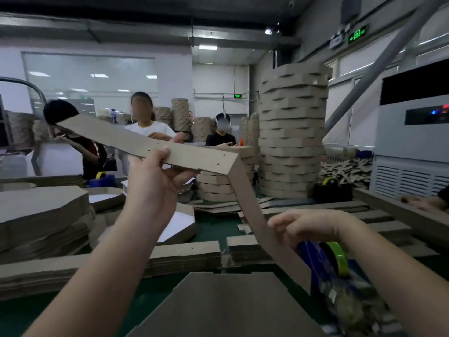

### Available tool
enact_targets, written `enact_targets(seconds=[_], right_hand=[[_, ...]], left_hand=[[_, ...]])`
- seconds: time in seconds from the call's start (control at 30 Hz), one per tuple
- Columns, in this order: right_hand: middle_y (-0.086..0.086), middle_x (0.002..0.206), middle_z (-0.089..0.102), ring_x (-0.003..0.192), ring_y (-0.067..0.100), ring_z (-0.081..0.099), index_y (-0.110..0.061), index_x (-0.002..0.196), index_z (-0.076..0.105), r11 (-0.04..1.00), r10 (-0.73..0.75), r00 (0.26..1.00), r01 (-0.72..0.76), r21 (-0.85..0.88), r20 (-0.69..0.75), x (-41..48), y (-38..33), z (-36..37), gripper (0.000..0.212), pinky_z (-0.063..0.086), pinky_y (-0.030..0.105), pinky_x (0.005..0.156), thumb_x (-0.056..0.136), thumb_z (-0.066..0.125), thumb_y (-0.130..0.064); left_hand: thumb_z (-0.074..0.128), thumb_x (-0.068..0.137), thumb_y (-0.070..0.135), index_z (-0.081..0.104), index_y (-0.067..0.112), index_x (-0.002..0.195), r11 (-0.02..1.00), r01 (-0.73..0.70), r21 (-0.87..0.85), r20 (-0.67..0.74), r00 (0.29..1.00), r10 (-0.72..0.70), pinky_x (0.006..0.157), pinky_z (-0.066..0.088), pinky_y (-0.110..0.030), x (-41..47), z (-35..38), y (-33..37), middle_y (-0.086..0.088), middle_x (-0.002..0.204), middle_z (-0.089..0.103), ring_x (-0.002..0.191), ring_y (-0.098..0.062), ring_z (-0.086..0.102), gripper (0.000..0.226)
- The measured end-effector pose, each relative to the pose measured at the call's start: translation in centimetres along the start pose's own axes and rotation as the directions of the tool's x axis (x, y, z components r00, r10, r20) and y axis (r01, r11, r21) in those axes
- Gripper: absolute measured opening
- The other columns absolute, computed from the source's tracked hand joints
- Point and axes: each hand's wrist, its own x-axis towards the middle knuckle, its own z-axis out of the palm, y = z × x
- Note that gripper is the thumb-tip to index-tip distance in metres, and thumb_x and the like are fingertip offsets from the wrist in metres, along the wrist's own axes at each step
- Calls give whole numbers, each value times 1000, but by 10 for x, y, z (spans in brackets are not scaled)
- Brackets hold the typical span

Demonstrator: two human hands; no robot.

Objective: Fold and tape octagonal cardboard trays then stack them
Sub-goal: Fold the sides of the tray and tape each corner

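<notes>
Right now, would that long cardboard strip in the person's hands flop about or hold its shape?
Probably fairly stiff: the straight runs of the cardboard strip stay flat in the air beyond the left hand. It likely hinges easily at creases, given the sharp bend between the hands. It seems light: the right hand appears merely to pinch it.

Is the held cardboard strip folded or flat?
Folded: the cardboard strip bends sharply at a crease between the left hand and right hand.
</notes>
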Motion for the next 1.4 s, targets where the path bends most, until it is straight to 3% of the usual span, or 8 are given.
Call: enact_targets(seconds=[0.23, 0.33, 0.43, 0.7, 0.97, 1.13, 1.23, 1.4], right_hand=[[13, 105, 69, 103, 32, 65, -20, 111, 72, 821, -387, 901, 434, 371, -197, -44, -40, -4, 45, 54, 40, 88, 88, 39, -40], [16, 94, 68, 85, 31, 66, -16, 110, 72, 780, -421, 855, 512, 360, -302, -66, -62, -2, 54, 57, 36, 76, 86, 44, -55], [9, 86, 64, 74, 21, 61, -12, 92, 72, 817, -446, 777, 556, 153, -444, -85, -80, 7, 32, 53, 25, 59, 79, 62, -39], [-1, 75, 68, 67, 10, 61, -21, 80, 75, 907, -387, 779, 417, -54, -493, -134, -74, 15, 12, 46, 19, 56, 73, 69, -29], [-26, 89, 68, 78, -11, 61, -47, 96, 66, 980, -153, 844, 61, -191, -514, -136, -46, 38, 39, 41, 24, 73, 68, 60, -72], [-29, 110, 56, 86, -5, 62, -53, 119, 46, 957, -265, 738, 124, -262, -620, -119, -22, 69, 69, 53, 19, 70, 57, 64, -79], [-28, 109, 50, 80, -3, 56, -58, 121, 47, 916, -387, 680, 202, -348, -622, -112, -8, 80, 58, 45, 10, 66, 67, 64, -70], [-30, 116, 49, 95, -4, 53, -54, 120, 52, 904, -406, 669, 193, -382, -622, -103, 9, 90, 45, 43, 10, 75, 76, 62, -60]], left_hand=[[40, 98, 2, 33, 27, 128, 998, 34, -54, 65, 997, -31, 59, 58, -30, -35, 47, -13, -7, 115, 69, 98, -28, 69, 39], [41, 99, 3, 36, 36, 119, 998, 33, -50, 103, 994, -28, 62, 58, -33, -52, 62, -21, -6, 117, 68, 101, -27, 68, 39], [44, 98, 5, 29, 38, 131, 998, 44, -53, 166, 986, -34, 63, 58, -35, -66, 71, -27, -4, 117, 69, 103, -29, 68, 48], [37, 99, 18, 46, 12, 105, 992, 127, 10, 201, 971, -127, 44, 51, -22, -73, 71, -16, -10, 109, 71, 71, -18, 70, 12], [38, 101, 14, 25, 36, 135, 956, 255, 144, 238, 929, -284, 53, 57, -31, -116, 69, -60, -10, 103, 73, 82, -33, 72, 43], [50, 96, 12, 34, 40, 126, 920, 373, 118, 248, 886, -391, 60, 58, -42, -141, 65, -88, -8, 102, 73, 84, -35, 71, 44], [46, 98, 20, 52, 19, 118, 887, 431, 168, 191, 868, -458, 57, 57, -39, -144, 59, -87, -15, 93, 73, 78, -36, 71, 21], [37, 100, 20, 63, 3, 106, 878, 435, 197, 86, 885, -458, 56, 56, -31, -137, 40, -91, -14, 86, 74, 72, -29, 71, 32]])
